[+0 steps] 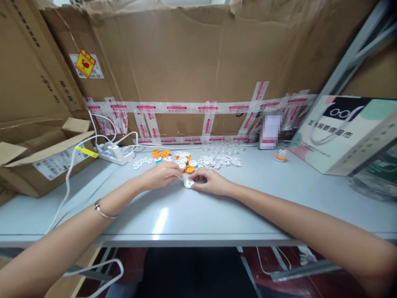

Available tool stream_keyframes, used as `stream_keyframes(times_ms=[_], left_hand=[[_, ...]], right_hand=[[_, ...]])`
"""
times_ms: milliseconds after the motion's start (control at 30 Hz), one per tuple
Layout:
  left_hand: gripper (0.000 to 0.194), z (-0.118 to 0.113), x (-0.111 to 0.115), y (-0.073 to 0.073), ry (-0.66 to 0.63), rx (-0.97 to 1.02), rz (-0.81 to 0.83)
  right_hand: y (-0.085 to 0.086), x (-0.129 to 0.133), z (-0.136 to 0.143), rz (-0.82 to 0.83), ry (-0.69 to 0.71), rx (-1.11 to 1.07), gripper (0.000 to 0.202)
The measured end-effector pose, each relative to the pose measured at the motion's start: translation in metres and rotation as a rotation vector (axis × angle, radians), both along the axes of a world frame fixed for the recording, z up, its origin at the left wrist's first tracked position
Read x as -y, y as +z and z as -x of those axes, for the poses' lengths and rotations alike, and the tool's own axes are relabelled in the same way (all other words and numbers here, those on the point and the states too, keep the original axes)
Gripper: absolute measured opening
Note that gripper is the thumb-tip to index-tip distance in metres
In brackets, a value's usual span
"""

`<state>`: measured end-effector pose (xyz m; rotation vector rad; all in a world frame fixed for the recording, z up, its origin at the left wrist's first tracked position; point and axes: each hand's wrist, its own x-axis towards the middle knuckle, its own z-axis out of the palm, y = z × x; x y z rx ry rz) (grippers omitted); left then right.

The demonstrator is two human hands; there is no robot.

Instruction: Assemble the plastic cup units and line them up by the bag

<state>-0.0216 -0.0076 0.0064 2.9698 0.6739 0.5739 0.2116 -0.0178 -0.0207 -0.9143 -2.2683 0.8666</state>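
My right hand pinches a small white round plastic part between thumb and fingers, just above or on the table. Close by on its left, my left hand has its fingers drawn together; whatever they may hold is hidden. Behind both hands lie several orange round parts and white round parts in a loose cluster. Small white pieces are heaped to the right of that cluster, and small white rings are scattered to its left. Clear plastic pieces sit farther back.
A power strip with white cables and an opened cardboard box stand left. A phone leans at the back, near an orange-and-white assembled piece. A printed paper bag stands right. Large cardboard walls the table's back.
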Motion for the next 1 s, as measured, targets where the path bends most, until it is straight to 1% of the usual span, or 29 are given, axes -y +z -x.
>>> stream_keyframes(times_ms=[33,100,133,167,233,267,300,367,433,533,700,900,1000], left_hand=[[0.02,0.01,-0.004,0.004,0.027,0.053,0.007],[0.019,0.033,-0.013,0.016,0.135,0.146,0.037],[0.02,0.047,-0.017,0.021,0.202,0.183,0.06],[0.02,0.061,-0.022,0.026,0.279,0.179,0.119],[0.023,0.087,-0.03,0.032,0.466,0.095,0.31],[0.024,0.099,-0.033,0.033,0.529,0.049,0.414],[0.025,0.108,-0.035,0.032,0.556,-0.011,0.503],[0.025,0.121,-0.036,0.026,0.552,-0.121,0.605],[0.025,0.125,-0.034,0.02,0.55,-0.162,0.619],[0.023,0.121,-0.03,0.015,0.569,-0.161,0.591],[0.021,0.115,-0.025,0.015,0.615,-0.175,0.528],[0.022,0.118,-0.023,0.013,0.638,-0.226,0.552],[0.024,0.119,-0.022,0.011,0.664,-0.207,0.556]], right_hand=[[0.0,-0.001,0.001,-0.004,-0.006,-0.001,0.026],[-0.001,-0.003,0.003,-0.021,-0.014,0.001,0.03],[-0.002,-0.004,0.004,-0.035,-0.02,0.003,0.03],[-0.004,-0.005,0.005,-0.05,-0.027,0.006,0.03],[-0.006,-0.006,0.006,-0.068,-0.049,0.006,0.028],[-0.007,-0.007,0.006,-0.069,-0.058,0.001,0.028],[-0.008,-0.007,0.006,-0.065,-0.064,-0.002,0.028],[-0.009,-0.008,0.006,-0.054,-0.069,-0.002,0.028],[-0.008,-0.009,0.005,-0.052,-0.067,0.003,0.029],[-0.007,-0.01,0.005,-0.058,-0.055,0.012,0.034],[-0.009,-0.011,0.004,-0.068,-0.042,0.014,0.034],[-0.008,-0.006,0.002,-0.112,-0.039,0.017,0.032],[-0.008,-0.005,0.003,-0.117,-0.033,0.016,0.032]])
